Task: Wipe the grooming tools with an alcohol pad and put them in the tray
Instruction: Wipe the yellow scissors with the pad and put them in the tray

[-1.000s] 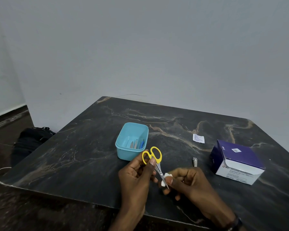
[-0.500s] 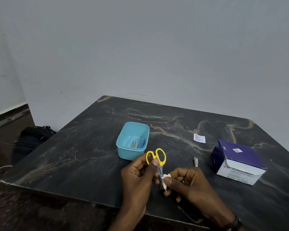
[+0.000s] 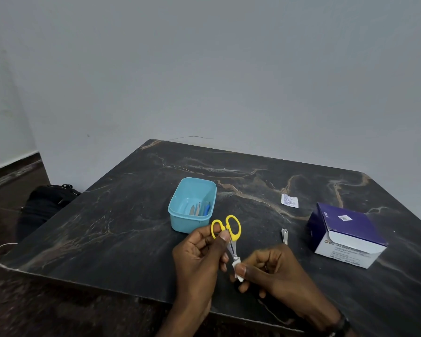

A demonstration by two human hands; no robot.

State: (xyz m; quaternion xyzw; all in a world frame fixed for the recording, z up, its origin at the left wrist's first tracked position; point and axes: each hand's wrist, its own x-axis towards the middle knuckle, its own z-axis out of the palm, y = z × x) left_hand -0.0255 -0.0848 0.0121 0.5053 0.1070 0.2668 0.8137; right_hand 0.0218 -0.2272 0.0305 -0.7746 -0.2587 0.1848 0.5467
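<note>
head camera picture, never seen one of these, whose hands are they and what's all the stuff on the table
The picture comes from a camera worn on a person's head, looking forward and down, so the two hands at the bottom are that person's own. There is no robot. The left hand holds small yellow-handled scissors by the handles. The right hand pinches a white alcohol pad around the blades. On the dark marble-patterned table stand a light blue tray with a few tools already inside, a nail clipper, a torn white pad wrapper and a purple and white box of alcohol swabs.
</note>
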